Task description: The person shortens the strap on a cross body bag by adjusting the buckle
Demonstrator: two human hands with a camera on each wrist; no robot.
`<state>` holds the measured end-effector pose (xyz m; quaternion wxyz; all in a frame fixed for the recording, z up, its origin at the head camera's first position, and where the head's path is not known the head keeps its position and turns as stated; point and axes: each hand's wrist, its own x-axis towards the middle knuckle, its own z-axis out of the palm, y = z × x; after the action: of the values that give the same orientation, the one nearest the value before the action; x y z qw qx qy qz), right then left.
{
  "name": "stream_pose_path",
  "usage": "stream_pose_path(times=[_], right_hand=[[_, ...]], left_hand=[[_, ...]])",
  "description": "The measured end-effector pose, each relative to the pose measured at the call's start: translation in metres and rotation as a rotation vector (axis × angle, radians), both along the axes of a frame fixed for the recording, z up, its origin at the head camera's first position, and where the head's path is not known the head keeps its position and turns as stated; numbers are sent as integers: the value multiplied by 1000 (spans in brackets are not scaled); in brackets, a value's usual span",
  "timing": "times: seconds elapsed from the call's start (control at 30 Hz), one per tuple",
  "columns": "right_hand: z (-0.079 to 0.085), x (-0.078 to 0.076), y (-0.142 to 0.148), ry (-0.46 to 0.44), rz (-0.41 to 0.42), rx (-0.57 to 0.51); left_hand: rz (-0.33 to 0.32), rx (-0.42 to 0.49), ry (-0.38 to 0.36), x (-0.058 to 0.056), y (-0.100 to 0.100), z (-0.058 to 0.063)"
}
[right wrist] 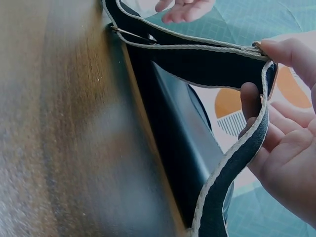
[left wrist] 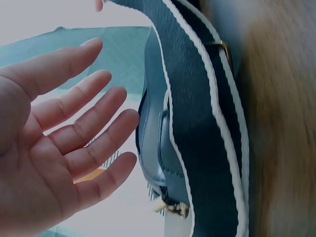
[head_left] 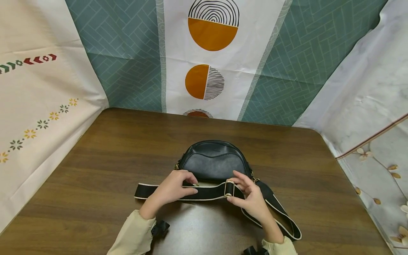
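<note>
A black handbag [head_left: 213, 163] with a rounded top stands upright on the table in the head view. Its wide black strap [head_left: 204, 193], edged in white, runs across in front of it and loops down at the right. My right hand [head_left: 251, 198] pinches the strap at the gold slide buckle [head_left: 229, 188], thumb below and fingers above. In the right wrist view the thumb and fingers [right wrist: 252, 101] hold the strap's two layers. My left hand [left wrist: 74, 133] has its fingers spread and nearly straight beside the strap, holding nothing.
The brown wooden table [head_left: 105, 170] spreads around the bag. Patterned cloth [head_left: 127, 60] hangs behind it, and white cloths hang at both sides. A gold clasp [left wrist: 180, 210] at the bag's end shows in the left wrist view.
</note>
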<state>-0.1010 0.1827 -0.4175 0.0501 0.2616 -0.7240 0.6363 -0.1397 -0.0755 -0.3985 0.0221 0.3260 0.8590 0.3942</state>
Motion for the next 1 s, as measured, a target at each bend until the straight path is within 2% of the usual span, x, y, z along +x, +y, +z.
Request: stream_pose_path(times=[0.3, 0.43, 0.63, 1.0], right_hand=[[0, 2, -2, -91, -30, -7], [1, 4, -5, -119, -78, 12], [2, 5, -8, -92, -156, 58], [1, 5, -9, -71, -169, 77]], left_hand=[[-36, 23, -2, 2, 16, -1], [-46, 53, 2, 5, 26, 0], [-67, 49, -5, 8, 40, -1], [-97, 35, 23, 10, 51, -4]])
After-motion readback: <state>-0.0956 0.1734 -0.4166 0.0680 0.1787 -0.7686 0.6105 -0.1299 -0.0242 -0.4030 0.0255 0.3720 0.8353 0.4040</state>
